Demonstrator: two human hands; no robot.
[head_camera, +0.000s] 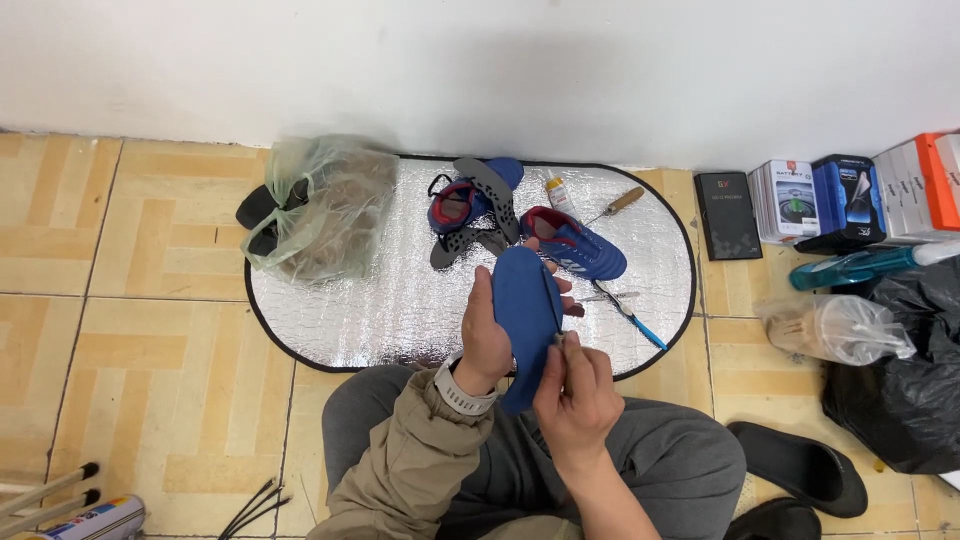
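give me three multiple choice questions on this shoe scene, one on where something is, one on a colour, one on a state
1. Where does the blue shoe lie?
A. on the silver mat
B. on the bare tiles
C. inside the black bag

2. What colour is the insole in the hands?
A. grey
B. blue
C. red

3. How is the insole held?
A. flat on the floor, untouched
B. left hand only
C. left hand grips it, right hand fingers pinch its edge

Answers:
1 A, the shoe rests on the silver mat.
2 B, its whole visible face is blue.
3 C, the left hand wraps its side while the right hand pinches the edge, seemingly with a small tool.
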